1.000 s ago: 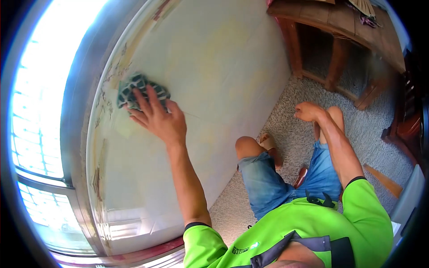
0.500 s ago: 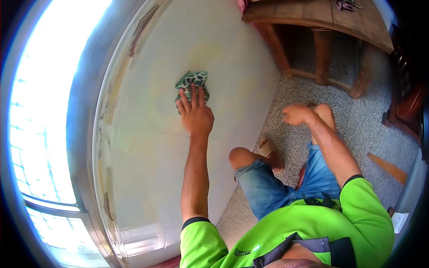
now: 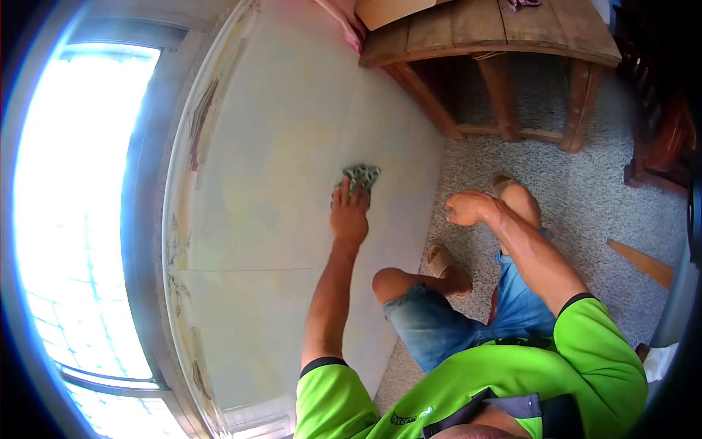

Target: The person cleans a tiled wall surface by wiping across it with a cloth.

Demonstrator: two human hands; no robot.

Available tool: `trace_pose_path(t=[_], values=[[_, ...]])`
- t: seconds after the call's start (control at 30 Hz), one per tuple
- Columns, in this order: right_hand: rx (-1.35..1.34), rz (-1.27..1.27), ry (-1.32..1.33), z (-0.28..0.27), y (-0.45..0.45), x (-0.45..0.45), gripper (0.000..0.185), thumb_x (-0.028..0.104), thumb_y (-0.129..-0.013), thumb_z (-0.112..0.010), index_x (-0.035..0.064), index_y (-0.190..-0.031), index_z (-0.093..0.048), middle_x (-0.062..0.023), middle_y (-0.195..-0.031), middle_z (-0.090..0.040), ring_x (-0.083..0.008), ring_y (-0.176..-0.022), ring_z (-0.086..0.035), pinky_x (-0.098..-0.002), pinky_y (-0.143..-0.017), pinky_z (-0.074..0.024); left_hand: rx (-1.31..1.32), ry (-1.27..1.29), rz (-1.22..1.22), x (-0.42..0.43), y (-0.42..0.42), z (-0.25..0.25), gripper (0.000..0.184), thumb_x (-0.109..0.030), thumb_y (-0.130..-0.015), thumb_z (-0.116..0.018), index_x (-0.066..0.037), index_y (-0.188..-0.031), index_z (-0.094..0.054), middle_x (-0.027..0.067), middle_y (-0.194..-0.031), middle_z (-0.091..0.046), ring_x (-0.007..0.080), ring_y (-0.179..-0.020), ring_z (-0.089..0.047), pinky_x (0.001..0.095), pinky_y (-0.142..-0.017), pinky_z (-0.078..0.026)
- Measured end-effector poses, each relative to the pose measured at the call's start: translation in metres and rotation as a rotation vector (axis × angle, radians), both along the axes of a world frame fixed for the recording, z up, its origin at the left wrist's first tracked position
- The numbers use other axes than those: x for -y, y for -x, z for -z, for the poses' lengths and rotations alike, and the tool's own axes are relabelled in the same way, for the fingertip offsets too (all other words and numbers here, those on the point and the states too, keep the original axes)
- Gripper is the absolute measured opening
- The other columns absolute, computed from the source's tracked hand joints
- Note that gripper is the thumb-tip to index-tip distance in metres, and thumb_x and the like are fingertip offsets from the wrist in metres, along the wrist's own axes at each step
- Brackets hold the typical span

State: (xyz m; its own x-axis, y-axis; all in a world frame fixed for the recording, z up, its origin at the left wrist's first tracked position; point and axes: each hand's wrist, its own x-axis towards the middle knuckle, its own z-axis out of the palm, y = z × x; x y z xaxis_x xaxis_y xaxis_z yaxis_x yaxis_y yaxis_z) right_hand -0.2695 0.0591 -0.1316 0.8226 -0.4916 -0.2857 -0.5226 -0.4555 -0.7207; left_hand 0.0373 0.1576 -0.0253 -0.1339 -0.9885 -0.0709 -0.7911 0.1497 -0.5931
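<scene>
A green-and-white patterned cloth (image 3: 361,178) lies bunched against a large pale panel (image 3: 292,219) with faint yellowish patches. My left hand (image 3: 349,219) presses it there, arm stretched out and fingers laid over its lower part, which hides some of it. Over by my bent right knee, my right hand (image 3: 472,209) hangs with its wrist near the leg. Its fingers are loosely bent, and I see nothing in them.
A wooden table (image 3: 453,33) stands at the panel's far end, with pink fabric (image 3: 344,22) beside it. Speckled carpet (image 3: 578,197) covers the floor, where a flat wooden piece (image 3: 640,263) lies. Dark red wooden furniture (image 3: 662,157) is at right, a bright window (image 3: 88,212) at left.
My left hand has slid the cloth along the panel, toward the right and nearer to me. The view has shifted slightly. My right hand stays by the knee.
</scene>
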Motion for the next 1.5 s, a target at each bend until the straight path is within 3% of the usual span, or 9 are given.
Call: trace_pose_path(t=[0.13, 0.23, 0.37, 0.83, 0.97, 1.0, 1.13, 1.43, 1.5], values=[[0.028, 0.009, 0.031, -0.005, -0.001, -0.002, 0.042, 0.033, -0.09, -0.063, 0.0005, -0.115, -0.068, -0.024, -0.111, -0.069, -0.042, -0.108, -0.064, -0.0488, -0.094, -0.0508, 0.07, 0.328, 0.102, 0.068, 0.01, -0.104, 0.06, -0.014, -0.079, -0.065, -0.011, -0.139, -0.056, 0.0085, -0.153, -0.045, 0.0408, -0.149, -0.025, 0.0567, -0.119, -0.023], [0.005, -0.025, 0.047, -0.011, -0.004, -0.001, 0.041, 0.033, -0.09, -0.063, -0.0001, -0.114, -0.068, -0.0244, -0.111, -0.069, -0.0425, -0.107, -0.064, -0.0494, -0.093, -0.0509, 0.133, 0.496, 0.068, 0.113, 0.027, -0.17, 0.066, -0.023, -0.078, -0.069, -0.013, -0.142, -0.054, 0.0078, -0.156, -0.042, 0.0399, -0.15, -0.023, 0.0557, -0.121, -0.018], [-0.018, -0.06, 0.042, -0.016, -0.005, -0.003, 0.039, 0.032, -0.09, -0.064, -0.0007, -0.111, -0.068, -0.0247, -0.109, -0.068, -0.0435, -0.106, -0.064, -0.0511, -0.09, -0.051, 0.162, 0.512, 0.094, 0.167, 0.031, -0.183, 0.066, -0.024, -0.08, -0.068, -0.013, -0.143, -0.053, 0.0071, -0.157, -0.042, 0.0387, -0.151, -0.021, 0.0551, -0.122, -0.017], [0.074, -0.035, -0.145, -0.03, 0.0, 0.007, 0.035, 0.026, -0.092, -0.063, -0.0021, -0.112, -0.063, -0.0258, -0.103, -0.068, -0.0449, -0.102, -0.064, -0.0515, -0.087, -0.0511, 0.2, -0.153, 0.01, 0.251, 0.048, 0.071, 0.051, -0.024, -0.097, -0.048, -0.013, -0.147, -0.05, 0.0066, -0.157, -0.042, 0.0332, -0.154, -0.015, 0.0503, -0.125, -0.004], [0.055, -0.042, -0.16, -0.036, 0.001, 0.011, 0.039, 0.026, -0.092, -0.063, -0.0018, -0.118, -0.062, -0.026, -0.107, -0.068, -0.0437, -0.105, -0.064, -0.0502, -0.089, -0.0512, 0.187, -0.383, 0.001, 0.207, 0.028, 0.162, 0.049, -0.027, -0.101, -0.043, -0.011, -0.146, -0.05, 0.0089, -0.158, -0.04, 0.0348, -0.153, -0.016, 0.0506, -0.125, -0.005], [0.049, -0.047, -0.15, -0.037, 0.0, 0.011, 0.041, 0.027, -0.092, -0.063, -0.0013, -0.122, -0.062, -0.0258, -0.11, -0.068, -0.0428, -0.107, -0.064, -0.0497, -0.091, -0.0512, 0.159, -0.396, 0.014, 0.184, 0.027, 0.173, 0.044, -0.027, -0.103, -0.039, -0.01, -0.138, -0.06, 0.0049, -0.153, -0.048, 0.0305, -0.153, -0.017, 0.0487, -0.125, -0.005], [0.073, -0.034, -0.111, -0.029, -0.005, 0.007, 0.044, 0.027, -0.092, -0.063, 0.0, -0.127, -0.061, -0.0251, -0.114, -0.068, -0.0416, -0.111, -0.063, -0.0489, -0.094, -0.0507, 0.09, -0.389, -0.005, 0.085, 0.001, 0.198, 0.042, -0.027, -0.103, -0.043, -0.01, -0.137, -0.06, 0.007, -0.154, -0.046, 0.0321, -0.152, -0.02, 0.0472, -0.125, -0.01], [-0.054, -0.139, 0.109, 0.015, -0.026, 0.003, 0.044, 0.039, -0.089, -0.062, 0.002, -0.112, -0.069, -0.0231, -0.11, -0.07, -0.042, -0.107, -0.065, -0.0494, -0.09, -0.0514, 0.073, -0.188, 0.015, 0.005, 0.007, 0.008, 0.038, -0.021, -0.098, -0.05, -0.009, -0.13, -0.065, 0.0066, -0.151, -0.049, 0.0336, -0.15, -0.026, 0.0481, -0.125, -0.013], [-0.14, -0.129, 0.038, 0.025, -0.03, 0.005, 0.044, 0.036, -0.087, -0.061, 0.0005, -0.11, -0.071, -0.0243, -0.112, -0.069, -0.0415, -0.106, -0.066, -0.0501, -0.091, -0.0519, 0.078, 0.067, 0.066, 0.003, 0.002, -0.039, 0.041, -0.02, -0.096, -0.051, -0.01, -0.134, -0.062, 0.0058, -0.152, -0.049, 0.0348, -0.152, -0.023, 0.0502, -0.125, -0.012]])
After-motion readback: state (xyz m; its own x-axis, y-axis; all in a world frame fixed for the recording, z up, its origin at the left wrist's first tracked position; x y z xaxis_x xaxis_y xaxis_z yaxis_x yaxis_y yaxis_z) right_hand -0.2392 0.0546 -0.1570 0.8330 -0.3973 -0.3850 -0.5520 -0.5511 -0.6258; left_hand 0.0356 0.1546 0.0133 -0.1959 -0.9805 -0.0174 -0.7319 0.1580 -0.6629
